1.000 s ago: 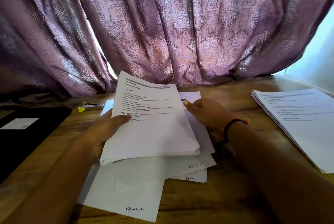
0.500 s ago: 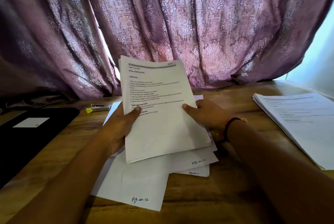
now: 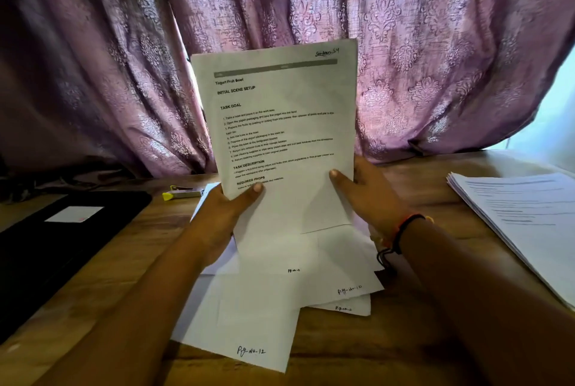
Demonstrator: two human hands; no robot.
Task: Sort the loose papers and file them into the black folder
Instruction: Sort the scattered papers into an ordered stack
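Fingers [image 3: 256, 189] of left hand [image 3: 217, 217] and right hand [image 3: 370, 199] pinch the upright printed paper [image 3: 280, 124] at its lower sides; light, floppy, probably best held at both edges

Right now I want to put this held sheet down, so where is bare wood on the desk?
Bare wood lies between the black folder and the loose papers, though the left forearm crosses it, and between those papers and the right stack, under the right forearm. A free strip runs along the curtain. The centre is crowded.
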